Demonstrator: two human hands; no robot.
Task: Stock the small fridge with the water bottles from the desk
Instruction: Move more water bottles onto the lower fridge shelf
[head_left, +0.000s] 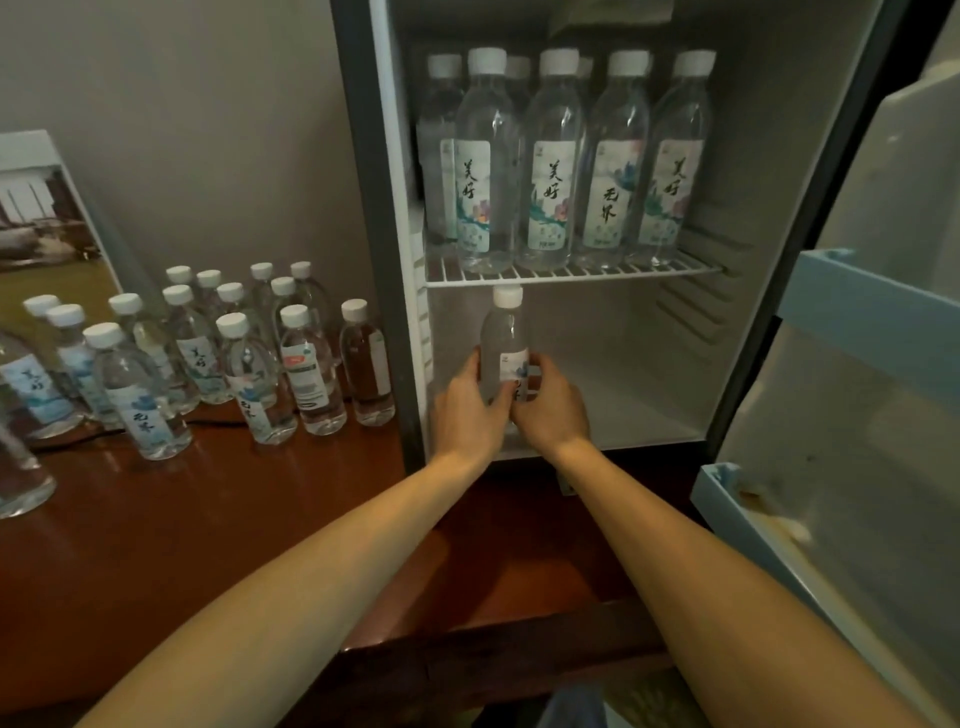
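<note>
Bottle going into the lower compartment

Bottle (505, 343) stands upright just inside the small fridge (649, 358), in the lower compartment near its left wall. Its white cap sits close under the wire shelf (571, 273). Both hands wrap its lower half: the left hand (470, 402) curls round it from the left, and the right hand (550, 402) closes over the label from the right. The hands hide the base, so I cannot tell whether it is already resting on the fridge floor.

The shelf above carries a full front row of bottles (553, 156), with more caps showing behind them. A large cluster of bottles (291, 364) waits on the desk (182, 519), so by my reckoning much of the job is left.

Risks from here, as I judge them:
- Lifting the bottle any higher could knock its cap against the shelf wires and rattle the row above.
- Letting go before the base is flat could tip it (these bottles are tall and narrow, so they topple easily).
- Leaving it this near the front edge would block the space behind and crowd later bottles toward the open door (857, 415).
</note>
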